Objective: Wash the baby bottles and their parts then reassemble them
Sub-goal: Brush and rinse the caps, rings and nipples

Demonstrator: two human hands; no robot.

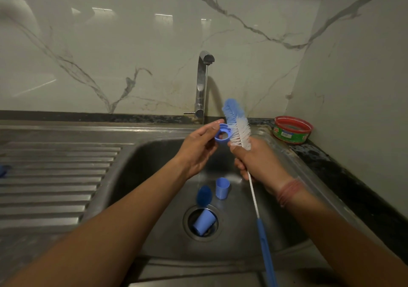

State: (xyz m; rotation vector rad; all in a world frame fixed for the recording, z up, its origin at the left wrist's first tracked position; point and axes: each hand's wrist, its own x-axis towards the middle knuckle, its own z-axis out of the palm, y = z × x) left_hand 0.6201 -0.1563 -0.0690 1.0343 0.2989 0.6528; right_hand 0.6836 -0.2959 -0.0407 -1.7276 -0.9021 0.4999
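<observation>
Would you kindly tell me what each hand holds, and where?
Left hand pinches the blue plastic collar ring at its rim; right hand grips the blue-and-white bottle brush below its bristles.

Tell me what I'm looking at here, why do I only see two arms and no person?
The camera sits on the person's head and looks down, so you see only their arms. They stand at a metal sink with a thin stream of water running from the tap. The left hand pinches a blue bottle ring. The right hand grips a long bottle brush with blue and white bristles, which touch the ring. Down in the sink lie more blue parts: a small cup standing, a rounded cap beside it, and another cup lying in the drain. A red and green tub sits in the corner.
</observation>
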